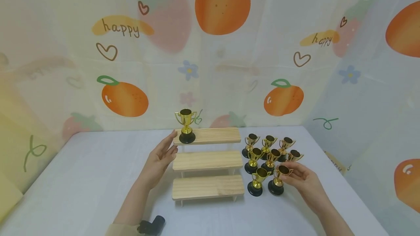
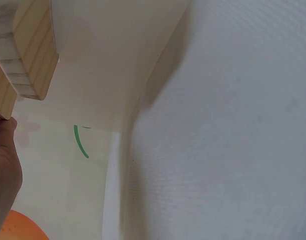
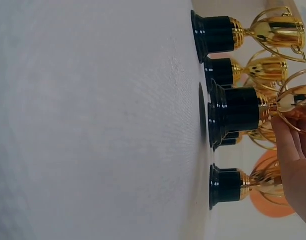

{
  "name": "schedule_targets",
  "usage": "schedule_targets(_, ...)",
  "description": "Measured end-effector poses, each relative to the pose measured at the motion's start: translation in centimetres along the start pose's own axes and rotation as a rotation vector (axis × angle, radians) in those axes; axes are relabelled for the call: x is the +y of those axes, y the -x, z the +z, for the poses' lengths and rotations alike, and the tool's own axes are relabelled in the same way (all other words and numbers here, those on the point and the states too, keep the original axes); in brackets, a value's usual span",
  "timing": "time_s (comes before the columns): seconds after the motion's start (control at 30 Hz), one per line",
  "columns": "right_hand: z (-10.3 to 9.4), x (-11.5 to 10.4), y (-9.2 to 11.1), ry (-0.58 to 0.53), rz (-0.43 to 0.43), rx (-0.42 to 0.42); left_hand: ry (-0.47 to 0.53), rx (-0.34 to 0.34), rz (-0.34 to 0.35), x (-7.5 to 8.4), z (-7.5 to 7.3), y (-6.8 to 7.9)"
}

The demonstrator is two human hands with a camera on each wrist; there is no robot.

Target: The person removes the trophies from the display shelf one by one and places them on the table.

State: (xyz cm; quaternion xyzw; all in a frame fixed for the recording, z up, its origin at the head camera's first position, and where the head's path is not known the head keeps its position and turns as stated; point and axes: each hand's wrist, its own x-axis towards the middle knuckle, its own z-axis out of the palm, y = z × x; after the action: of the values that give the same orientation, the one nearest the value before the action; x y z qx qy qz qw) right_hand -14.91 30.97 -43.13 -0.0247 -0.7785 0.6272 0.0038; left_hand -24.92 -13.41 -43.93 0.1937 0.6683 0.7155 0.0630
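My right hand (image 1: pixel 303 181) pinches a small rose-gold trophy cup (image 1: pixel 283 172) by its cup and handle, at the front right of a group of trophies. Its black base (image 3: pixel 240 109) appears slightly above the white cloth, with a dark shadow under it. My left hand (image 1: pixel 160 161) touches the left end of the top board (image 1: pixel 216 135) of a three-tier wooden stand. In the left wrist view, a fingertip (image 2: pixel 6 125) meets that board's edge. A yellow-gold trophy (image 1: pixel 186 123) stands upright at the left of the top board.
Several gold and rose-gold trophies (image 1: pixel 254 156) stand close together right of the stand, around my right hand. The middle board (image 1: pixel 206 160) and the bottom board (image 1: pixel 206 187) step down toward me. A fruit-patterned curtain (image 1: pixel 229 65) hangs behind the table (image 1: pixel 95 177).
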Motion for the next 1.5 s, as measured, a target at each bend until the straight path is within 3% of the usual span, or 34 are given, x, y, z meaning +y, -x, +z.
schedule_targets(0.8,0.05,0.44,-0.09,0.036,0.003,-0.043,0.004,0.009,-0.007,0.06,-0.02,0.13)
schedule_targets(1.5,-0.19,0.56,-0.13,-0.045,-0.068,-0.113,0.003,-0.009,0.014,-0.06,-0.08,-0.02)
